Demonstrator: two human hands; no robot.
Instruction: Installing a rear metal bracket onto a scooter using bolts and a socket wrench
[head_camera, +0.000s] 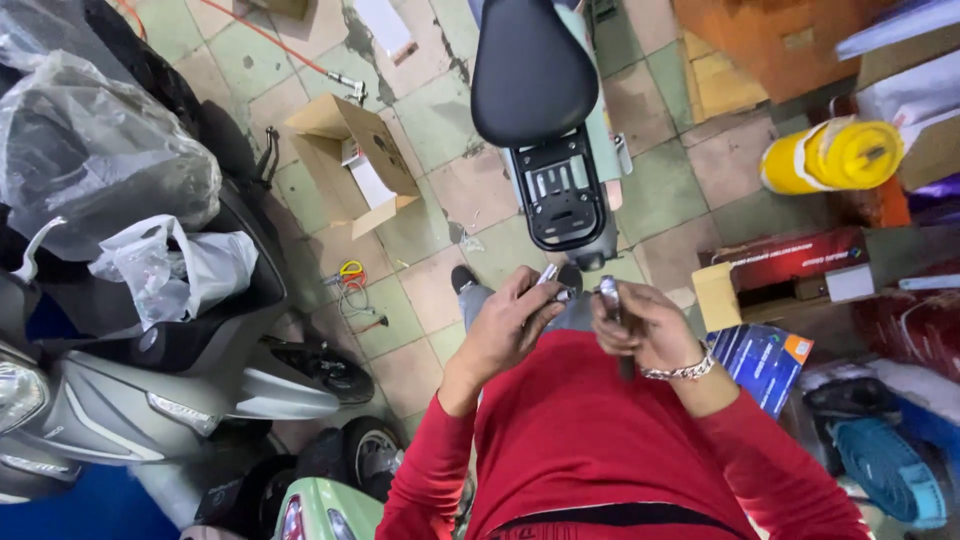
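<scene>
head view is showing the left hand (505, 325) pinching a small silver part (548, 274) and the right hand (640, 325) closing around a dark-handled tool (612, 305), both before the red shirt (590, 440). i am judging the person is fitting them together; the next move is needing careful alignment, above the scooter's rear rack (560, 195).

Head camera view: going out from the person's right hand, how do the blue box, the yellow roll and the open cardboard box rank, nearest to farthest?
From the right hand:
1. Blue box, on the floor just beside that wrist.
2. Yellow roll, farther up on the same side.
3. Open cardboard box, across on the left, beyond the scooter seat.
</scene>
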